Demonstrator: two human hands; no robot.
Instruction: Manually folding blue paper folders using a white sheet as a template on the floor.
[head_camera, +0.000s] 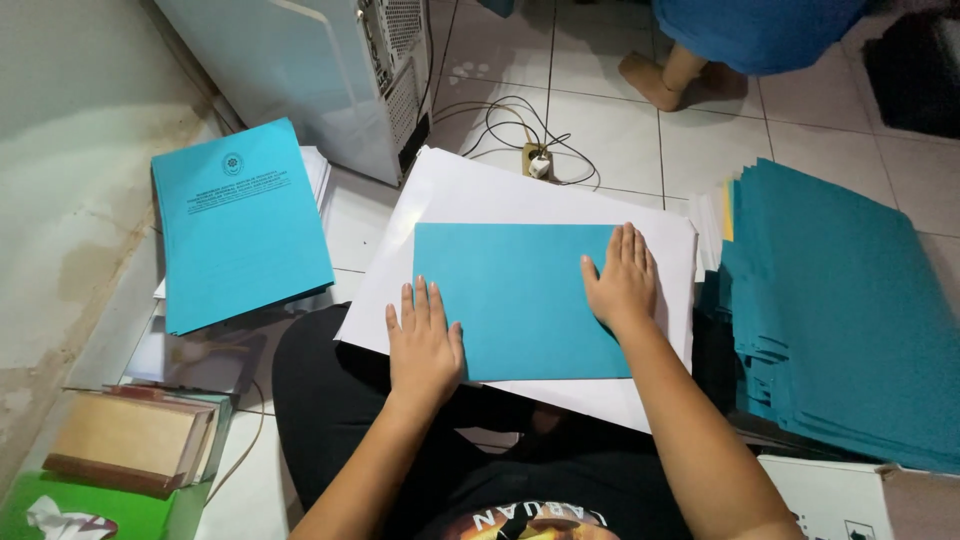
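A blank blue sheet (510, 290) lies on a large white sheet (470, 195) that rests across my lap. My left hand (424, 345) is pressed flat on the blue sheet's near left corner, fingers together and pointing away. Flat on the sheet's right edge lies my right hand (622, 278), fingers spread slightly. Neither hand grips anything.
A stack of printed blue covers (238, 222) lies on the floor at left. A tall fanned pile of blue sheets (840, 310) sits at right. A white computer case (320, 70), cables with a plug (538, 162), old books (130, 438) and another person's foot (650, 80) are around.
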